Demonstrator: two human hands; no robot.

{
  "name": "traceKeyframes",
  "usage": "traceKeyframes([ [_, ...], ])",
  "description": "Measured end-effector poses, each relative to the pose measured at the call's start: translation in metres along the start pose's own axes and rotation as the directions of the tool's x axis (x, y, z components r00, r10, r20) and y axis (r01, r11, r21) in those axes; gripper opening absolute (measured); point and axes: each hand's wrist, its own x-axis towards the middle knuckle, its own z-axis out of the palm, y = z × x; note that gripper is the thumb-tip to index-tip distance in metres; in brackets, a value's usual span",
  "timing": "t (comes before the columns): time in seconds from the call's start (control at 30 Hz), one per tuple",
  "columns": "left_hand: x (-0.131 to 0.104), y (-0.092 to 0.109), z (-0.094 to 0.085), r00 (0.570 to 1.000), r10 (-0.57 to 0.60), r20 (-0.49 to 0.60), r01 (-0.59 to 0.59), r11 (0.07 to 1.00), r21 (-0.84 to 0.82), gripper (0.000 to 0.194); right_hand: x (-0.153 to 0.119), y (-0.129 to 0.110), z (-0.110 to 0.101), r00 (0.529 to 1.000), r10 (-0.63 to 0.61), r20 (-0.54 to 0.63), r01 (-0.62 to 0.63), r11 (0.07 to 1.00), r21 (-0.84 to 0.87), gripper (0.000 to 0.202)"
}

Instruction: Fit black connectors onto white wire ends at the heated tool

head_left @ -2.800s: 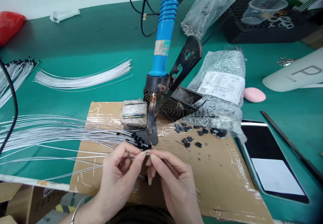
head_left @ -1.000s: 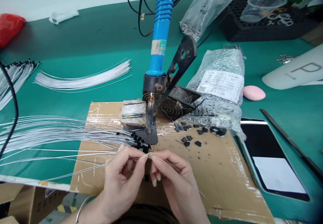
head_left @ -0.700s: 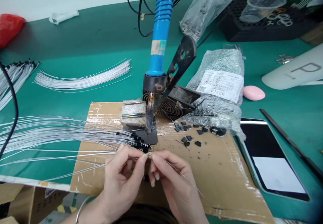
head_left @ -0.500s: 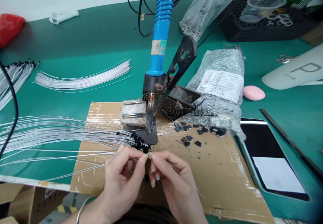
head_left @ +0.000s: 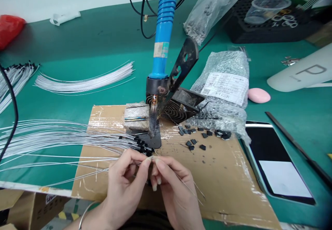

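My left hand [head_left: 127, 180] is closed, thumb and forefinger pinching a white wire [head_left: 77, 160] that trails off to the left. Fingertip to fingertip with it, my right hand [head_left: 175, 181] pinches a thin wire [head_left: 190, 189] whose loose ends stick out at the lower right. What lies between the fingertips is tiny and mostly covered. Just behind my hands is a bundle of white wires [head_left: 64, 136] with black ends [head_left: 142, 144]. Beyond them a blue-handled soldering iron [head_left: 164, 31] is held in a black stand [head_left: 183, 62], tip downward.
Loose black pieces [head_left: 202, 147] lie on the cardboard sheet [head_left: 223, 185]. A cleaning sponge [head_left: 136, 116] sits beside the iron's tip. At right are a phone [head_left: 278, 154], a bubble-wrap bag [head_left: 228, 67] and a dark flat tool [head_left: 293, 140]. Another white wire bundle [head_left: 85, 81] lies at back left.
Both hands keep their pinch. My right hand has turned slightly, and the thin wire's loose ends now show farther apart. The view has shifted a little.
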Motion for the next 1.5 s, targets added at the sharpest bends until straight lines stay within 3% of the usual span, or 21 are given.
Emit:
traceKeyframes([
  [0.1,0.003,0.003,0.003,0.999,-0.038,0.014,0.04,0.993,-0.108,0.017,0.0,-0.003,0.003,1.0,0.01,0.0,-0.01,0.999,-0.036,0.024],
  [0.2,0.003,0.005,0.002,0.996,-0.086,-0.009,0.085,0.991,-0.106,0.018,0.0,-0.01,0.001,1.0,0.013,0.025,-0.011,0.996,-0.083,0.022],
  [0.27,0.004,0.005,-0.003,0.993,-0.111,-0.04,0.109,0.993,-0.041,0.017,0.001,-0.018,-0.01,0.998,-0.048,0.043,0.055,0.984,-0.172,0.024],
  [0.33,0.005,0.005,-0.01,0.989,-0.124,-0.076,0.126,0.992,0.019,0.012,0.003,-0.032,-0.03,0.978,-0.211,0.009,0.2,0.911,-0.361,0.026],
  [0.4,0.007,0.004,-0.015,0.986,-0.138,-0.09,0.143,0.989,0.042,0.006,0.008,-0.049,-0.057,0.888,-0.455,-0.061,0.309,0.691,-0.653,0.02],
  [0.47,0.008,0.003,-0.018,0.985,-0.151,-0.08,0.156,0.987,0.05,0.005,0.014,-0.066,-0.083,0.729,-0.683,-0.033,0.27,0.332,-0.904,0.021],
  [0.57,0.009,0.001,-0.018,0.986,-0.147,-0.078,0.152,0.987,0.059,0.006,0.025,-0.083,-0.11,0.68,-0.657,0.325,0.282,-0.175,-0.943,0.029],
  [0.6,0.01,0.0,-0.018,0.986,-0.142,-0.083,0.147,0.988,0.056,0.006,0.028,-0.085,-0.115,0.658,-0.628,0.416,0.308,-0.28,-0.909,0.028],
  [0.67,0.012,0.0,-0.016,0.988,-0.128,-0.091,0.132,0.991,0.039,0.007,0.032,-0.086,-0.119,0.629,-0.567,0.532,0.352,-0.402,-0.845,0.023],
  [0.9,0.014,0.007,-0.016,0.994,-0.085,-0.062,0.086,0.996,0.001,0.013,0.035,-0.08,-0.12,0.605,-0.543,0.583,0.341,-0.485,-0.805,0.017],
  [1.23,0.015,0.007,-0.015,0.99,-0.129,-0.05,0.128,0.992,-0.018,0.009,0.035,-0.086,-0.109,0.536,-0.51,0.673,0.31,-0.622,-0.719,0.024],
  [1.43,0.016,0.009,-0.015,0.991,-0.126,-0.055,0.127,0.991,0.027,0.009,0.038,-0.089,-0.105,0.573,-0.493,0.654,0.322,-0.598,-0.734,0.029],
  [1.5,0.017,0.009,-0.015,0.991,-0.128,-0.049,0.13,0.99,0.048,0.009,0.038,-0.09,-0.105,0.563,-0.491,0.665,0.32,-0.612,-0.723,0.029],
])
